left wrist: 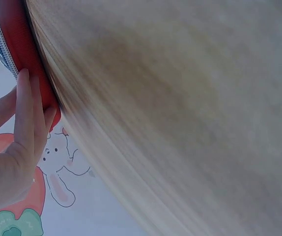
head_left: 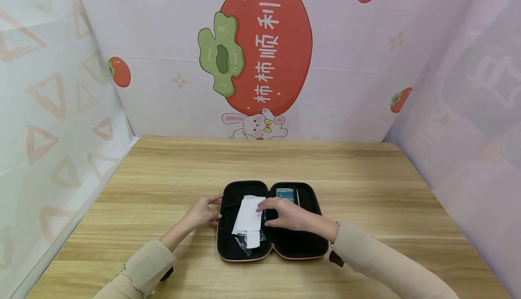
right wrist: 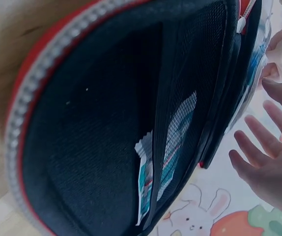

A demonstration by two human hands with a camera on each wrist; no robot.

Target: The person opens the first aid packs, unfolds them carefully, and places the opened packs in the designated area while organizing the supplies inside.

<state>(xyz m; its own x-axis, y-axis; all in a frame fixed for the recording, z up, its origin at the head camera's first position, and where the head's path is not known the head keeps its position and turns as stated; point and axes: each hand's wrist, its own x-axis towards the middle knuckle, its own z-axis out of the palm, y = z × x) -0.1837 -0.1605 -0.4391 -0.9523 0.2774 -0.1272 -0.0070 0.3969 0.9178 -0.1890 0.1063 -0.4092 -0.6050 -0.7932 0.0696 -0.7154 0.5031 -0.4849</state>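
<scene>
A zippered case (head_left: 301, 244) lies unfolded on the table, black inside, its outer shell (left wrist: 23, 44) red in the left wrist view. Several white packets (head_left: 249, 217) are piled in its left half, above a clear plastic wrapper (head_left: 243, 244). My left hand (head_left: 202, 212) touches the case's outer left side with extended fingers (left wrist: 24, 108). Over the right edge of the pile is my right hand (head_left: 286, 215), its fingers spread in the right wrist view; contact with the packets is unclear. A teal packet (head_left: 286, 193) sits behind a mesh pocket (right wrist: 195, 64) in the right half.
The wooden table (head_left: 163, 163) extends around the case on all sides. A thin white stick (head_left: 298, 197) stands beside the teal packet. Behind the table hangs a printed backdrop (head_left: 346, 64), with patterned side sheets (head_left: 53, 86) left and right.
</scene>
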